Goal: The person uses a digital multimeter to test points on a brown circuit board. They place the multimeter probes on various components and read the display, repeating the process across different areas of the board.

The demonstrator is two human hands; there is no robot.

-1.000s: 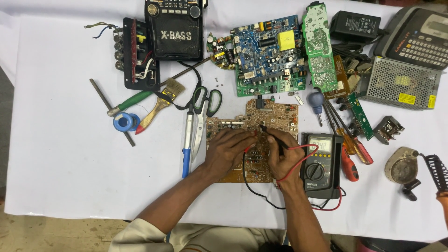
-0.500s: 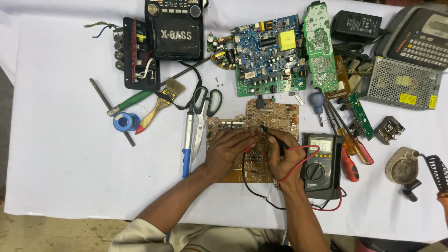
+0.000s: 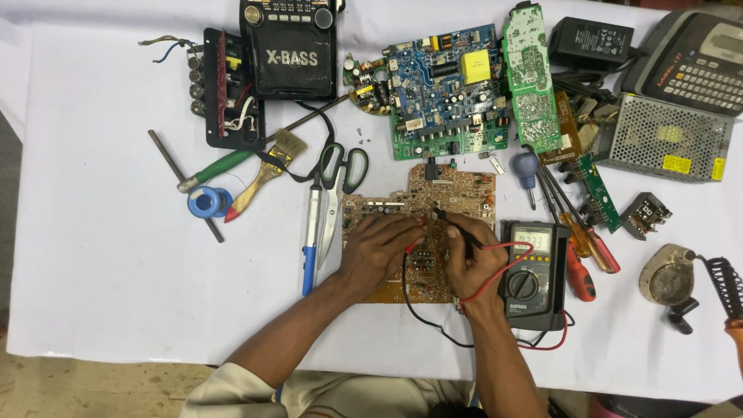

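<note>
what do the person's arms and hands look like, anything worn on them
Both forearms are bare from elbow to wrist. The left hand and right hand show no gloves, and no watch or rings can be made out. A pale beige sleeve covers the left upper arm.

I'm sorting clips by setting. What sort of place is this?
Most likely an electronics repair bench. The hands, left hand and right hand, hold probes on a brown circuit board, beside a multimeter, with a blue circuit board and screwdrivers nearby.
</note>
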